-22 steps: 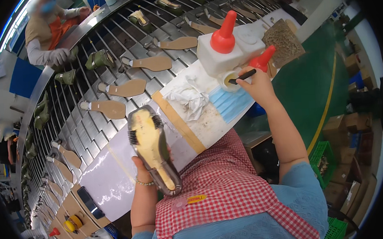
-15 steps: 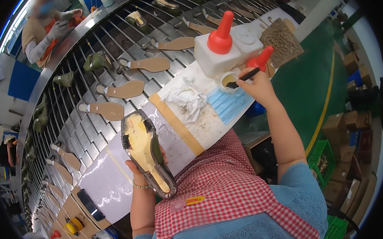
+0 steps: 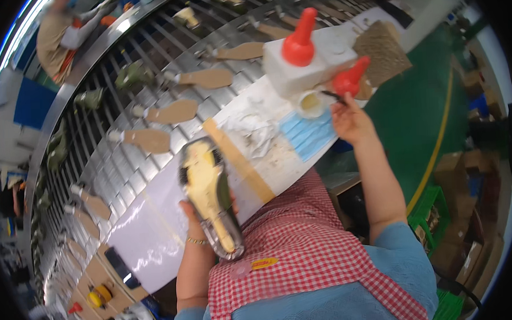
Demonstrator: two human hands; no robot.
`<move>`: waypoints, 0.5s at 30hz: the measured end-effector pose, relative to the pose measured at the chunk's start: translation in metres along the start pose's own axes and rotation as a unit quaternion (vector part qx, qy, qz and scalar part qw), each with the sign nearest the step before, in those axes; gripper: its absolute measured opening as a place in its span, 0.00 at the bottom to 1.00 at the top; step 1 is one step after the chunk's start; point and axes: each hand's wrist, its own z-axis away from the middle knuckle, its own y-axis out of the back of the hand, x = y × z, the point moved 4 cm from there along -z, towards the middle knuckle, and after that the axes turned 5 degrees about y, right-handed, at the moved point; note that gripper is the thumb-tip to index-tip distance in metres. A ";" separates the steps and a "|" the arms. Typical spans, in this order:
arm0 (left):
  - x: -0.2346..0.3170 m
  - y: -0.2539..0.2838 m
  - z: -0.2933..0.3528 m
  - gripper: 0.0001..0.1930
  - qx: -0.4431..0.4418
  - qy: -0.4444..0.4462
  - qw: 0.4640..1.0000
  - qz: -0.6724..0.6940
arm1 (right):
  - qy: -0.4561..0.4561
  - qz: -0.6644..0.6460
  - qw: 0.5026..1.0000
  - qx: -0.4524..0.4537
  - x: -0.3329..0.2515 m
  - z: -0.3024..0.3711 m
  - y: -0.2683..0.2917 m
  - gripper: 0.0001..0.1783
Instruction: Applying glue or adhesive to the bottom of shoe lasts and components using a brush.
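My left hand (image 3: 195,222), wearing a bead bracelet, is closed around an upturned dark green shoe (image 3: 225,187). The shoe's underside shows pale yellow, with dark bristly tufts at its sides near the far end. At the right, my right hand (image 3: 352,123) pinches a thin black brush (image 3: 335,97) at its near end; blur softens the fingers. The brush lies beside the rim of a small white jar (image 3: 311,105) with yellowish contents. Behind the jar stands a white square bottle (image 3: 289,71) with a red cone nozzle (image 3: 299,45); a second red nozzle (image 3: 351,77) is close to my fingers.
A blue face mask (image 3: 308,135) and crumpled white tissue (image 3: 253,131) lie on the white board. Beyond, tan soles (image 3: 172,112) and green shoes (image 3: 134,75) rest on a slatted metal conveyor (image 3: 106,168). A phone (image 3: 121,266) and yellow tape roll (image 3: 100,295) sit at lower left. A co-worker (image 3: 64,39) stands across.
My right hand has drawn the brush out of the jar, toward its right side. My left hand and the shoe have shifted slightly right. The co-worker across has turned.
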 end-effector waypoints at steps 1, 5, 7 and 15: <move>0.000 -0.001 -0.001 0.65 -0.008 0.013 1.000 -0.003 | 0.030 -0.013 0.999 -0.009 -0.003 0.006 -0.006 0.13; -0.012 -0.004 -0.007 0.53 -0.074 0.058 0.995 0.023 | 0.086 -0.019 0.995 -0.036 -0.005 0.069 -0.080 0.12; -0.016 -0.009 -0.008 0.48 -0.093 0.066 0.993 0.035 | 0.160 0.118 0.972 -0.124 0.017 0.106 -0.132 0.12; -0.009 -0.034 0.004 0.42 -0.051 0.092 0.994 -0.014 | 0.140 0.439 0.802 -0.379 0.106 0.171 -0.196 0.11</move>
